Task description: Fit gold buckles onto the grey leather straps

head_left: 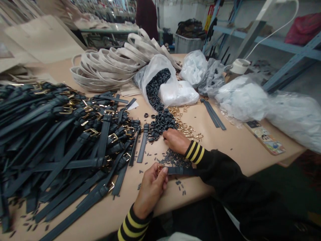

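Observation:
My left hand pinches the buckle end of a dark strap, which reaches right to beneath my other sleeve. A gold buckle shows between its thumb and fingers. Beyond it, my right hand is closed at the near edge of a heap of black loops; what its fingertips hold is too small to make out. Gold buckles are scattered just past that hand. Small dark pieces lie between my two hands.
Finished-looking buckled straps form a large pile at the left. Coiled beige straps and an open plastic bag of loops stand behind. Plastic bags and a phone lie right. A person stands beyond the table.

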Available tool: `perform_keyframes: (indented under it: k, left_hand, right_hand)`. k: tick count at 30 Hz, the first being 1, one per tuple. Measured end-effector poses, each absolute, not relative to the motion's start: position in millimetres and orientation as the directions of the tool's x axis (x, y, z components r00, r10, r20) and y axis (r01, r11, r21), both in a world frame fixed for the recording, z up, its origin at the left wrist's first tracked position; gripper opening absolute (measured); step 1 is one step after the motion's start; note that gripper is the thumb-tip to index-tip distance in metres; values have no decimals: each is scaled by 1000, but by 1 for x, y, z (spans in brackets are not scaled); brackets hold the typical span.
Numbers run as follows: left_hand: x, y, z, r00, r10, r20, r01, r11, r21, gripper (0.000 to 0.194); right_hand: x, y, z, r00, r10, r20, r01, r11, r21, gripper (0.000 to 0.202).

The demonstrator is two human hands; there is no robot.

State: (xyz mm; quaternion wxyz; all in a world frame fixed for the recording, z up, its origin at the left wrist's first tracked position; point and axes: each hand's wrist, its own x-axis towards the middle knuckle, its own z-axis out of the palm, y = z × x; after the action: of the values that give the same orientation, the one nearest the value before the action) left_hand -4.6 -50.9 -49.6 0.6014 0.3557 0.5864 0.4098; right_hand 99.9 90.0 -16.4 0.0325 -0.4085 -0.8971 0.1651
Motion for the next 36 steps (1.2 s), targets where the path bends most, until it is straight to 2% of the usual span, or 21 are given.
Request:
perform_keyframes:
  k: [1, 3, 5, 6, 8, 11, 19, 23, 27, 32, 36]
  left_hand:
    - [-5, -51, -49, -32, 906, -422, -88, 418, 904, 30]
    - [-5, -53, -49, -54, 897, -439, -116, 431, 895, 30]
    - [-4, -54, -49, -74, 899, -431, -154, 417, 896, 30]
    - [-3, -56, -49, -80, 905, -417, -172, 400, 900, 29]
    - [1, -58, -49, -88, 920, -383, -198, 360, 911, 28]
    - [11, -62, -46, -105, 931, -350, -199, 325, 925, 27]
    - [34, -73, -28, -109, 950, -293, -119, 281, 952, 22]
    - [40, -79, -28, -98, 962, -255, -75, 249, 966, 22]
    - [47, -87, -35, -127, 978, -168, 33, 173, 984, 25]
    - [45, -91, -38, -121, 991, -52, 236, 79, 969, 25]
    - [35, -90, -37, -48, 995, -92, 223, 100, 970, 21]
  right_hand:
    - [106, 86, -13, -670, 738, -79, 705, 600, -377, 9]
    - [123, 71, -6, -675, 730, -111, 619, 477, -624, 8]
    - [141, 51, -3, -659, 729, -186, 439, 172, -882, 12]
    - [149, 40, -5, -641, 733, -230, 347, 8, -938, 15]
    - [161, 18, -11, -572, 765, -296, 232, -195, -953, 18]
    - [169, -7, -22, -467, 828, -310, 147, -273, -951, 23]
    - [174, -28, -32, -342, 892, -297, 13, -312, -950, 33]
    - [175, -36, -28, -404, 877, -260, 1, -284, -959, 30]
    - [174, -40, -24, -394, 912, -112, 37, -106, -994, 21]
    - [173, -42, -14, -395, 918, 28, 251, 137, -958, 12]
    - [175, -44, 1, -523, 845, 113, 330, 323, -887, 15]
